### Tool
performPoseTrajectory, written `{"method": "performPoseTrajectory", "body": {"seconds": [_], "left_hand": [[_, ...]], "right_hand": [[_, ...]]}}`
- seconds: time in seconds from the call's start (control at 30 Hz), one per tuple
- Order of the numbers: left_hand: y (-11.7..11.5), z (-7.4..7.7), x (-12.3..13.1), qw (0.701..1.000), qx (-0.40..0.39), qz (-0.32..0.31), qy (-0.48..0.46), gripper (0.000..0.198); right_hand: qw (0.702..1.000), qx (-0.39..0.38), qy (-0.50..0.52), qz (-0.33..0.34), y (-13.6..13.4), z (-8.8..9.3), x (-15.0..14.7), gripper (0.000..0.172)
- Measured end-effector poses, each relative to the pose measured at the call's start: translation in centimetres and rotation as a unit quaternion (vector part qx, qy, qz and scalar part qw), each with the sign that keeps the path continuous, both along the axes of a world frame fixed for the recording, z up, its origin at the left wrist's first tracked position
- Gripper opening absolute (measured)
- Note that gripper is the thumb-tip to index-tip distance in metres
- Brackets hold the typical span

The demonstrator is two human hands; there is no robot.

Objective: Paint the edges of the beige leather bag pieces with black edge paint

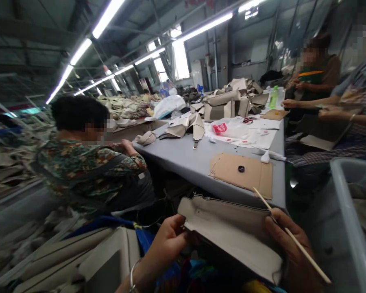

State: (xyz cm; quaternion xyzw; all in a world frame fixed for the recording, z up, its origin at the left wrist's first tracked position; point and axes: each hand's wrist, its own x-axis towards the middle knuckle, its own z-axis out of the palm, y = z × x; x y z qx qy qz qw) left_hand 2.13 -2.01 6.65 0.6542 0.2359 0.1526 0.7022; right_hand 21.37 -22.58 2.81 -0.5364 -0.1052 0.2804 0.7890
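Observation:
A beige, box-like sewn piece point(232, 234), which looks like an unfinished bag body, is held between my two hands over my lap. My left hand point(167, 240) pinches its left end, thumb and fingers closed on the edge. At the right end, my right hand point(288, 232) grips the piece and also holds a thin wooden stick point(305, 254) that slants across the fingers. The fingers under the piece are hidden. Just beyond it, a brown cardboard sheet point(253, 173) lies on the grey table, with a small dark ring point(241, 169) on top.
The grey table point(171, 156) bears beige pieces point(221, 108), a plastic bag point(232, 128) and a green bottle point(273, 97). A co-worker point(91, 162) sits at left; others work at right. A grey plastic bin point(341, 191) stands at my right, more beige pieces point(110, 256) at my left.

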Motion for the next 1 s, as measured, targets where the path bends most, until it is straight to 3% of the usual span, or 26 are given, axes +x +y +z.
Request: {"method": "performPoseTrajectory", "body": {"seconds": [0.23, 0.4, 0.53, 0.7, 0.9, 1.0], "left_hand": [[0.8, -2.1, -0.6, 0.996, -0.064, 0.029, -0.055, 0.034], [1.7, -4.6, -0.6, 0.997, -0.056, 0.052, -0.031, 0.028], [2.1, -6.7, -0.5, 0.987, -0.147, 0.052, -0.036, 0.024], [2.0, -7.9, 0.4, 0.963, -0.236, 0.105, -0.079, 0.033], [1.9, -7.4, 2.2, 0.920, -0.311, 0.221, -0.093, 0.038], [2.1, -6.4, 3.0, 0.917, -0.301, 0.246, -0.083, 0.033]], "right_hand": [[0.993, -0.088, -0.079, 0.032, 2.3, -3.6, 0.2, 0.031], [0.935, -0.184, -0.281, 0.114, 2.4, -5.7, 1.3, 0.026], [0.861, -0.179, -0.443, 0.176, 3.7, -4.8, 2.8, 0.025], [0.775, -0.151, -0.552, 0.268, 8.1, -1.8, 4.0, 0.032], [0.723, -0.168, -0.592, 0.315, 12.7, -0.2, 4.2, 0.038], [0.720, -0.162, -0.595, 0.319, 13.3, -0.3, 4.9, 0.034]]}}
